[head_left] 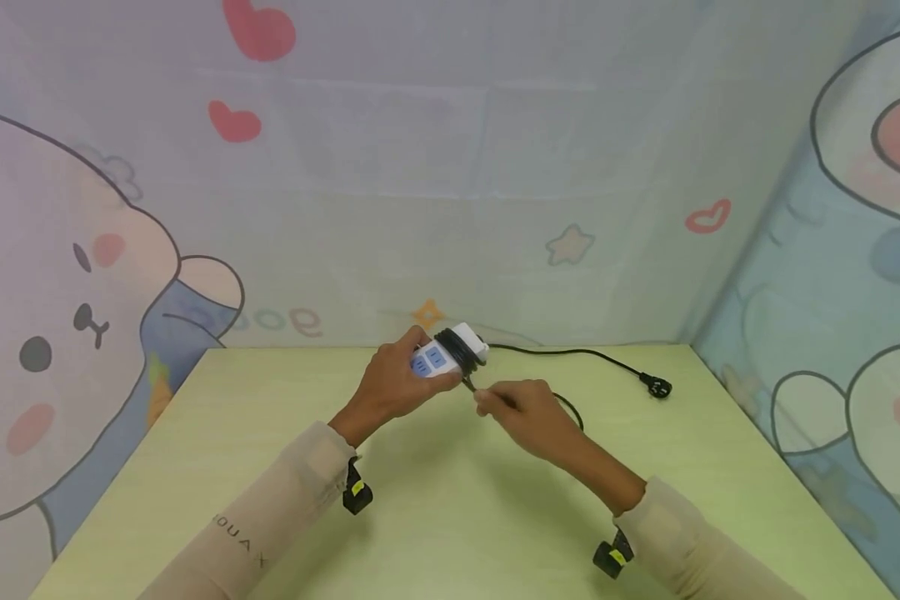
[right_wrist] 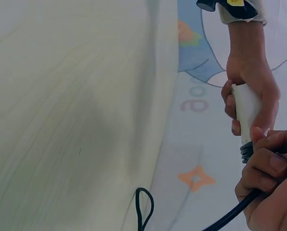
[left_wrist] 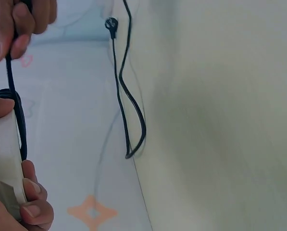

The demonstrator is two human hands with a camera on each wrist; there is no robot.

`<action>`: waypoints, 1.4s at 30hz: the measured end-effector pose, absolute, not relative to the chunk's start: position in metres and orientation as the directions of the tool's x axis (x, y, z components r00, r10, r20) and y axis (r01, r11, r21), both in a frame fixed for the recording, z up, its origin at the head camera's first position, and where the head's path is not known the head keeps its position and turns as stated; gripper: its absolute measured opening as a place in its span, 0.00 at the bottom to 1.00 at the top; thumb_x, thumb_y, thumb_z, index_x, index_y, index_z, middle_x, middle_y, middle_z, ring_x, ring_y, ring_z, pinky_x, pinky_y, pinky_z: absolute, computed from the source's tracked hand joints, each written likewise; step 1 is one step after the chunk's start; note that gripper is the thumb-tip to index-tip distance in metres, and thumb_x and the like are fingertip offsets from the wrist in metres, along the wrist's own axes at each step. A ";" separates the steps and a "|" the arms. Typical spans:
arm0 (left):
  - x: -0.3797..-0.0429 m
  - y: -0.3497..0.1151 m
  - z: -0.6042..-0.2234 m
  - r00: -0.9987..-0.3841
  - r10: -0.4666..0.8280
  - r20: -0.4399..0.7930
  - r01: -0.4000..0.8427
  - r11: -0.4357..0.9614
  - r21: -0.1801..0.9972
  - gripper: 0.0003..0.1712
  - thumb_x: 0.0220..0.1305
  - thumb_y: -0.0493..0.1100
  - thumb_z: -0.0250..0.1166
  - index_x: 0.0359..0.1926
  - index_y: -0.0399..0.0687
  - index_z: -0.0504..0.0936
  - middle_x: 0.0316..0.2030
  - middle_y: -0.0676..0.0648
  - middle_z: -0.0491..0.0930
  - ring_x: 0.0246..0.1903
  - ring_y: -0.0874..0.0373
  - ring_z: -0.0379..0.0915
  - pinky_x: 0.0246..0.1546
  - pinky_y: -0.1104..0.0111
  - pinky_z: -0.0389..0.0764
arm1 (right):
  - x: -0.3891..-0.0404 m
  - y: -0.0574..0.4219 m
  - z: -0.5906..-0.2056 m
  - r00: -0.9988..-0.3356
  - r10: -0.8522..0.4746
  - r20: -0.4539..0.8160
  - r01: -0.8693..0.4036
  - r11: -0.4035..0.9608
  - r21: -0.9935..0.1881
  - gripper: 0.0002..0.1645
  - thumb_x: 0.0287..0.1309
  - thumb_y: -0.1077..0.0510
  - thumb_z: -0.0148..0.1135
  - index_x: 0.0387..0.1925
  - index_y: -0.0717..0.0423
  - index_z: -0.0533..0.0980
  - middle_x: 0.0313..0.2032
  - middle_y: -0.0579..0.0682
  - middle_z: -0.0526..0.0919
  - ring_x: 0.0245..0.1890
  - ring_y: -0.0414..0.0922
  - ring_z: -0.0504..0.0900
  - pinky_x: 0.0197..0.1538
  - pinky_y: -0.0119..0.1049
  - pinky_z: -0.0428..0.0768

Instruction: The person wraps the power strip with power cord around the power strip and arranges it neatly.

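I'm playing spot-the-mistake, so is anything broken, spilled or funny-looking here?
Nothing stands out: I see no spill or damage. The left hand holds a white-and-blue plastic power strip; the right hand pinches the thin black cable wound round it. The rounded black plug lies on the pale yellow-green table.

Forearms converge, left hand gripping, right hand pinching just beside it

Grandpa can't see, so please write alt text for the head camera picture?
A person's left hand grips a white, rectangular power strip with thin black cord wound around it, while the right hand pinches the cord. A black plug lies on the pale yellow-green table, before a pale backdrop with red hearts.
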State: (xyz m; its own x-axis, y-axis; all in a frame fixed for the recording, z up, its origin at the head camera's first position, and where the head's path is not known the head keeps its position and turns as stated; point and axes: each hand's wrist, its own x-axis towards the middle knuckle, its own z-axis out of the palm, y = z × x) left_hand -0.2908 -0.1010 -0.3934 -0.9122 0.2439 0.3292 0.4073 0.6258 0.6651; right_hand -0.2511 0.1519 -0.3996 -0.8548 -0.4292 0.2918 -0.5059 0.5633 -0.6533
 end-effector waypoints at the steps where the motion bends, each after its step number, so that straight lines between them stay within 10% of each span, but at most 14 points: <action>1: -0.293 -0.103 -0.394 -0.913 0.244 0.328 0.406 0.641 0.652 0.31 0.64 0.61 0.78 0.55 0.48 0.77 0.35 0.43 0.89 0.30 0.54 0.84 0.28 0.64 0.81 | -0.251 0.153 -0.399 -0.850 -0.438 0.291 -0.512 0.563 -0.648 0.22 0.87 0.47 0.59 0.47 0.56 0.92 0.40 0.50 0.96 0.32 0.37 0.82 0.42 0.36 0.82; 10: -0.300 -0.110 -0.401 -0.894 0.288 0.343 0.438 0.720 0.538 0.30 0.64 0.61 0.77 0.55 0.48 0.78 0.33 0.46 0.87 0.29 0.55 0.82 0.28 0.63 0.79 | -0.245 0.168 -0.390 -0.790 -0.544 0.285 -0.578 0.504 -0.641 0.16 0.85 0.51 0.63 0.43 0.54 0.91 0.28 0.42 0.84 0.27 0.35 0.76 0.35 0.34 0.78; 21: -0.285 -0.092 -0.398 -0.794 0.515 0.324 0.608 0.691 0.391 0.24 0.62 0.55 0.77 0.51 0.52 0.77 0.31 0.53 0.82 0.26 0.60 0.75 0.27 0.66 0.74 | -0.267 0.164 -0.369 -0.471 -0.596 0.651 -0.863 0.464 -0.199 0.08 0.65 0.65 0.79 0.45 0.60 0.92 0.36 0.51 0.92 0.30 0.43 0.85 0.35 0.35 0.83; 31: -0.273 -0.081 -0.389 -0.731 0.623 0.280 0.681 0.630 0.374 0.26 0.61 0.54 0.75 0.56 0.53 0.78 0.36 0.54 0.84 0.31 0.61 0.76 0.32 0.67 0.76 | -0.290 0.165 -0.360 -0.610 -0.534 0.586 -0.791 0.366 -0.490 0.09 0.55 0.64 0.85 0.39 0.55 0.94 0.35 0.49 0.94 0.35 0.41 0.88 0.40 0.33 0.85; 37: -0.269 -0.084 -0.385 -0.682 0.671 0.291 0.730 0.599 0.330 0.28 0.61 0.54 0.76 0.57 0.52 0.77 0.37 0.53 0.85 0.31 0.62 0.77 0.33 0.67 0.77 | -0.298 0.164 -0.355 -0.796 -0.481 0.367 -0.563 0.367 -0.741 0.09 0.57 0.62 0.87 0.38 0.55 0.93 0.37 0.51 0.95 0.35 0.42 0.89 0.40 0.36 0.87; 42: -0.267 -0.089 -0.388 -0.655 0.702 0.279 0.749 0.553 0.364 0.38 0.61 0.53 0.79 0.70 0.53 0.78 0.41 0.52 0.88 0.34 0.63 0.79 0.37 0.67 0.80 | -0.309 0.164 -0.353 -0.800 -0.569 0.191 -0.426 0.314 -0.849 0.07 0.62 0.64 0.83 0.41 0.62 0.93 0.37 0.46 0.95 0.38 0.42 0.90 0.46 0.38 0.88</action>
